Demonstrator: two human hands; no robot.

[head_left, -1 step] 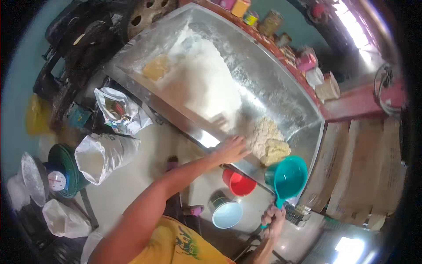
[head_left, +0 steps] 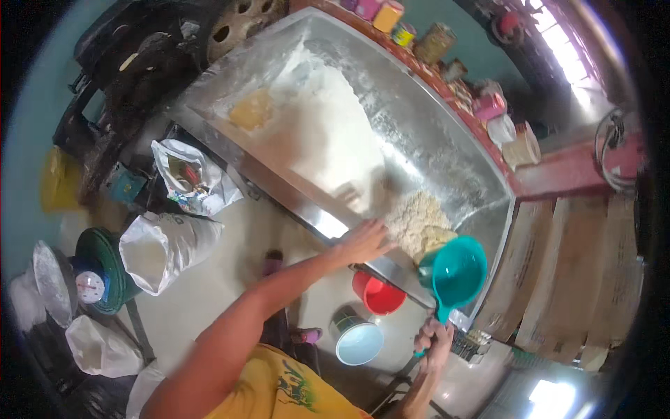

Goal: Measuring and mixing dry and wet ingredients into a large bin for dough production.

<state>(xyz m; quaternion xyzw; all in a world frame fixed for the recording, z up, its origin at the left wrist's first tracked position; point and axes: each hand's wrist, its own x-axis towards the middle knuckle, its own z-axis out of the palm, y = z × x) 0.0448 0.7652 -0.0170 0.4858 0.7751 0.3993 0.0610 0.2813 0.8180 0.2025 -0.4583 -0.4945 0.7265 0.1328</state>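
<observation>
My right hand [head_left: 434,337] is wrapped round the handle of a teal dipper [head_left: 459,271]. The dipper's bowl sits over the near right rim of a long metal trough [head_left: 450,164], partly covering a yellowish lump. My left hand [head_left: 364,242] rests with its fingers stretched out on the trough's near rim and holds nothing. Just beyond it, inside the trough, lies a crumbly beige heap [head_left: 419,220]. White powder [head_left: 328,126] spreads across the trough's middle and far left, beside a yellow-brown patch [head_left: 251,109].
Below the near rim stand a red bucket [head_left: 382,293] and a white pail [head_left: 359,342]. White sacks [head_left: 171,248] and a round-dial scale [head_left: 91,286] are at the left. Jars and tubs [head_left: 436,42] line the ledge behind the trough. Cardboard [head_left: 544,272] stands at the right.
The dipper has shifted slightly away from me and now covers more of the yellowish lump. My left hand stays on the rim, almost unmoved.
</observation>
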